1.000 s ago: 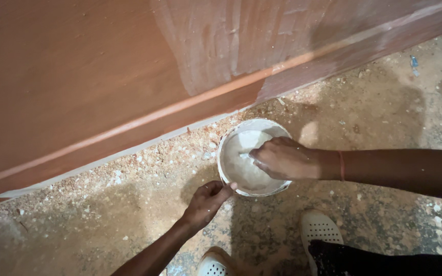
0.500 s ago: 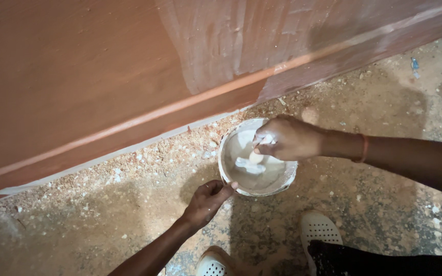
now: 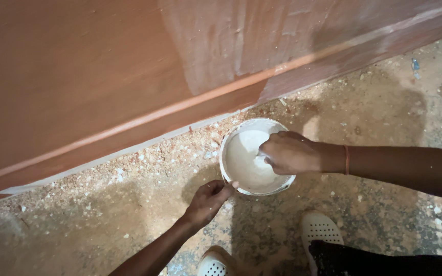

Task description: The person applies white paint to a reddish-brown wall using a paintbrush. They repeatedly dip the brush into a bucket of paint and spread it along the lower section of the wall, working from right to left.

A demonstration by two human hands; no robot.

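Head view, largest first: reddish-brown wall (image 3: 78,76) fills the top, w/ a paler, whitish-smeared patch (image 3: 241,46) upper middle-right and a lighter raised strip (image 3: 144,118) running diagonally along its base. Below it the floor (image 3: 78,225), gritty, strewn w/ sawdust and pale chips thickest along the wall's foot. Two white perforated shoes (image 3: 319,230) at the bottom edge, dark trouser leg beside the right one. White bowl (image 3: 230,148) sits on the floor just off the wall's base, about middle of the frame, holding thick white paste (image 3: 241,158). Right hand (image 3: 290,152) is over the bowl's right side, fingers curled shut into the paste; whether they pinch a tool or a lump, can't tell. Thin red band (image 3: 347,159) on that wrist. Left hand (image 3: 208,199) at the bowl's near-left rim, fingers pressed together pinching the rim, thumb tip on the edge. Change vs 0.5 s ago: right hand was up at the bowl's far edge, w/ a lump of paste lying in the middle; now it's come back down toward the centre-right and the lump is hidden under it. Left hand hasn't moved; bowl has shifted only slightly. My read: stirring or scooping stroke ongoing, paste being worked, not yet lifted out. No packages, labels or signs visible anywhere.
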